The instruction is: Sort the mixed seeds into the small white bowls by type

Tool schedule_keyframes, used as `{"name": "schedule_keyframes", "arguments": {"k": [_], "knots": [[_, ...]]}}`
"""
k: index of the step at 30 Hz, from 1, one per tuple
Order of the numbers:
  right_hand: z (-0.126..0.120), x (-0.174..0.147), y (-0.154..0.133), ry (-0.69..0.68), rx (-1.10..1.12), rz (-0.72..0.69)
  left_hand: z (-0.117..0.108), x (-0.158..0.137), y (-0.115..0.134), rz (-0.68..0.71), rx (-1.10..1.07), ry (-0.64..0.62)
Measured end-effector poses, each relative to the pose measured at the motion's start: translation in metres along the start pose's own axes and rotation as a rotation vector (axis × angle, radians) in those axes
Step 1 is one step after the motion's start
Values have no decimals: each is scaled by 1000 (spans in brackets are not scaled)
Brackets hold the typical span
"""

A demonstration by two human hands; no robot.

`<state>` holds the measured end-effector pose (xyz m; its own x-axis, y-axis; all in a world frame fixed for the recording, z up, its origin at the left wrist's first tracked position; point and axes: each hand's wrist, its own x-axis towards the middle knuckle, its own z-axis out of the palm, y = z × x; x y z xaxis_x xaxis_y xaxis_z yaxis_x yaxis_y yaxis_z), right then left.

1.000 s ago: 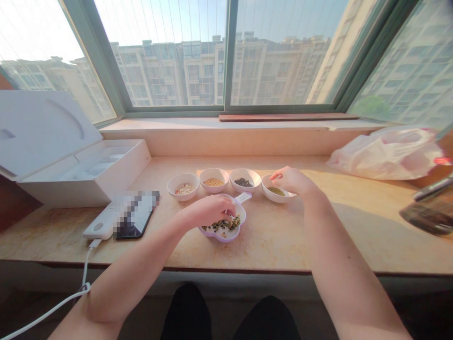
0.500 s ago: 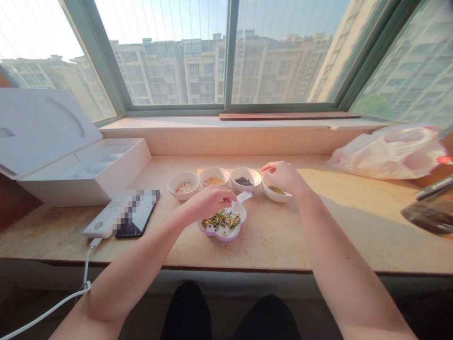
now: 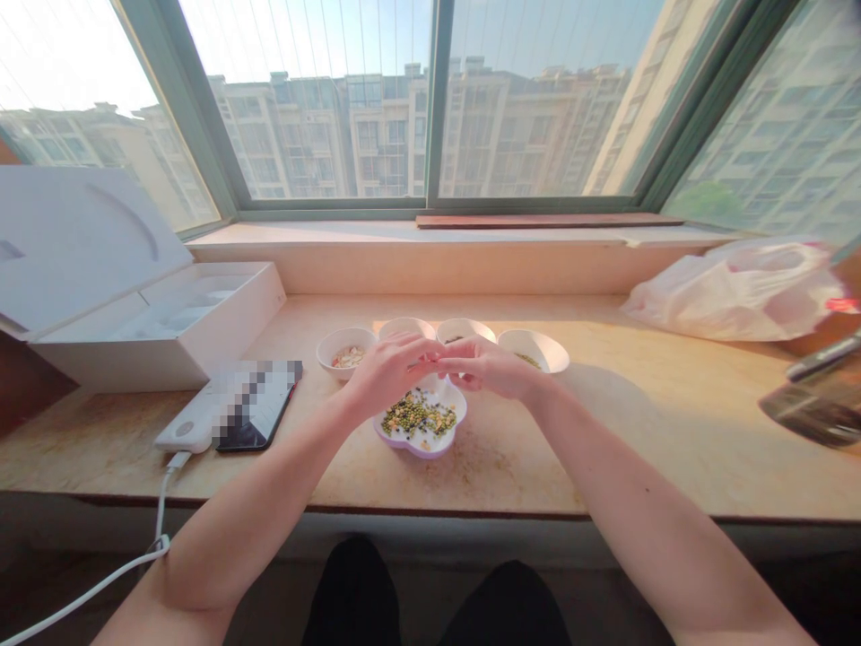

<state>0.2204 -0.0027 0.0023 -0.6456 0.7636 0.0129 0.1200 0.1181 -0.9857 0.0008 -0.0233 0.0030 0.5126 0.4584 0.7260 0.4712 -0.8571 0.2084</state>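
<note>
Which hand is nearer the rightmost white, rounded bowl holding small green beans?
The right. The right hand is just left of that bowl; the left hand is farther left, on the right hand's other side.

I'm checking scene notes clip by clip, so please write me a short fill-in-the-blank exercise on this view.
1. The left hand and right hand are above the scalloped dish, whose outside is ____.
2. Beyond it stand ____ small white bowls.
3. The white plastic bag lies toward the ____ end of the counter.

Missing words: purple; four; right.
</note>
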Motion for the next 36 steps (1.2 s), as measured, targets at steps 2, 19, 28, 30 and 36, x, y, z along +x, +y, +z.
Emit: {"name": "schedule_keyframes", "arguments": {"k": [2,19,28,30,36], "knots": [[4,2,1,6,36,4,0,0,-1,29,20,-21],[6,5,0,409,-362,-223,-7,3,5,-251,152,-577],[-4,2,0,505,-639,-313,-21,7,12,-131,100,-951],[-9,0,-2,536,-679,-303,-20,7,12,-152,87,-986],[-35,-9,-8,716,-807,-233,-12,3,6,-158,66,-989]]}}
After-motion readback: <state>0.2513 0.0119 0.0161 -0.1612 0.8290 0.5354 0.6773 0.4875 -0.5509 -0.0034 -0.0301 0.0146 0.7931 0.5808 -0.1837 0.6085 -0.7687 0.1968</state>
